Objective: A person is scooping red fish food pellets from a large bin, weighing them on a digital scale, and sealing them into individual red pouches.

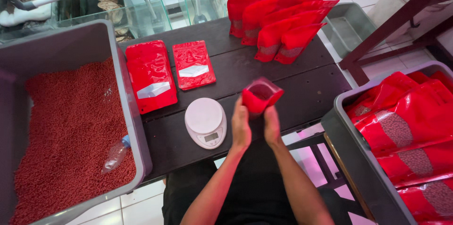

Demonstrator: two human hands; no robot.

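A small red pouch (261, 95) with its mouth open is held just above the dark wooden table (311, 88), pellets showing inside. My left hand (240, 128) grips its left side and my right hand (272, 126) grips its right side. A round white kitchen scale (205, 121) sits directly left of my left hand. Two flat empty red pouches (151, 76) (193, 64) lie behind the scale.
A grey bin (130, 97) of red pellets with a clear plastic scoop (115, 154) fills the left. Several filled red pouches (278, 17) stand at the table's far end. Another grey bin (349, 145) on the right holds filled pouches. Glass tanks (141, 12) stand behind.
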